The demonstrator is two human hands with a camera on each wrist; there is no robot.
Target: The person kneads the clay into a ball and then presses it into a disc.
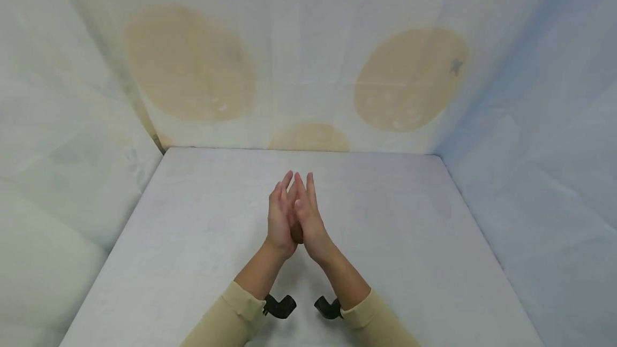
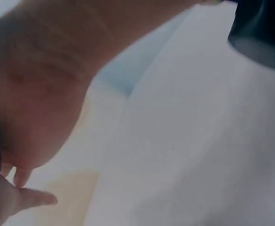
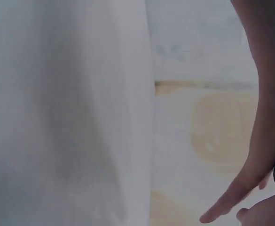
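Cloth walls point(image 1: 308, 68) with pale yellow ovals stand at twelve, nine and three o'clock around the white table point(image 1: 409, 240). At its middle the left hand point(image 1: 279, 221) and the right hand point(image 1: 310, 216) press palm to palm, fingers straight and pointing to twelve o'clock. Between the palms a small dark thing point(image 1: 296, 232) perhaps sits; the view is too poor to name it. I judge that even pressure from both sides keeps it well held.
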